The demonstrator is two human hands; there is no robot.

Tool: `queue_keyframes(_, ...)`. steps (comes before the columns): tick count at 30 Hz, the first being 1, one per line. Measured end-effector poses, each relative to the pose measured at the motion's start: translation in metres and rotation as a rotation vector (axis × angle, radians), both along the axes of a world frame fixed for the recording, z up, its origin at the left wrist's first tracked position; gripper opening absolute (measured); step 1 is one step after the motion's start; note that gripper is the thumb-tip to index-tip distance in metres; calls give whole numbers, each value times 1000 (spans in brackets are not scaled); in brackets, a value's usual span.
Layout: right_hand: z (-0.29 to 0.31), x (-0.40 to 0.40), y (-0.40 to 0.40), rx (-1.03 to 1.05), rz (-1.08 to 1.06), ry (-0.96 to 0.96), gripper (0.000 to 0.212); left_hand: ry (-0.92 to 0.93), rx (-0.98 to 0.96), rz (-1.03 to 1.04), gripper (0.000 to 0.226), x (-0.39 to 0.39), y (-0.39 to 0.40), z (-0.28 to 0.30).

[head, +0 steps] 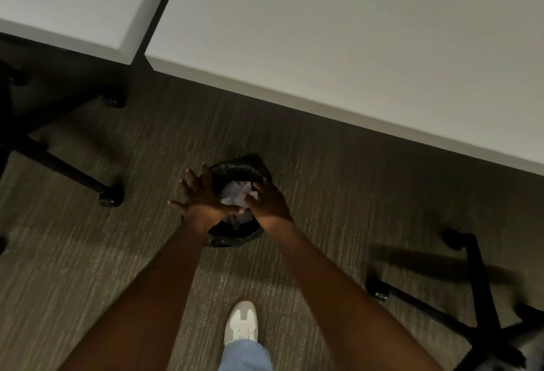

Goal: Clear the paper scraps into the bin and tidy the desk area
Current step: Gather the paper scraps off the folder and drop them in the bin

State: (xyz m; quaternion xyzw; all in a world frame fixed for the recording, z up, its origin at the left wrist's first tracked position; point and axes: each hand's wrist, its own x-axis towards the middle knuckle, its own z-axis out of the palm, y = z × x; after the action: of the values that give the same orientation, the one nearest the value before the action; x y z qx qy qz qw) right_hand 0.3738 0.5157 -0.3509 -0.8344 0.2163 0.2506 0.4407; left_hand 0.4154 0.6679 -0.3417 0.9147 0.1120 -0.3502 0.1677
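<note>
Carpeted floor (323, 194) fills the lower view, with a white surface (353, 47) running bare along the top. Over the bin (240, 169), the right hand (269, 201) curls its grip around some white paper scraps (253, 194), while the left hand (203, 194) is spread wide and flat, holding nothing, its thumb reaching toward the right. More scraps lie inside, on the black liner (how full the bin is, I cannot tell).

Risks, as I judge them: both hands sit near the rim rather than deep inside, so scraps released now could flutter onto the carpet. Pressing down on one side could tip the small bin. A chair base (471, 297) stands near on the right, a trip hazard when stepping back.
</note>
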Motion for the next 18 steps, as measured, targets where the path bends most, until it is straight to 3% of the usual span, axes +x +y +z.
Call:
queue_keyframes(5, 26, -14, -26, -286, 227, -198, 72, -177, 67, -198, 128, -13, -11, 19)
queue_keyframes(11, 78, -44, -85, -434, 430, -298, 78, -567, -112, -410, 88, -37, -50, 64)
queue_keyframes(14, 124, -59, -132, -498, 436, -249, 78, -514, -47, -634, 75, -47, -80, 80)
queue_keyframes(18, 172, -95, -194, -621, 377, -152, 70, -403, -40, -630, 74, -72, -141, 133)
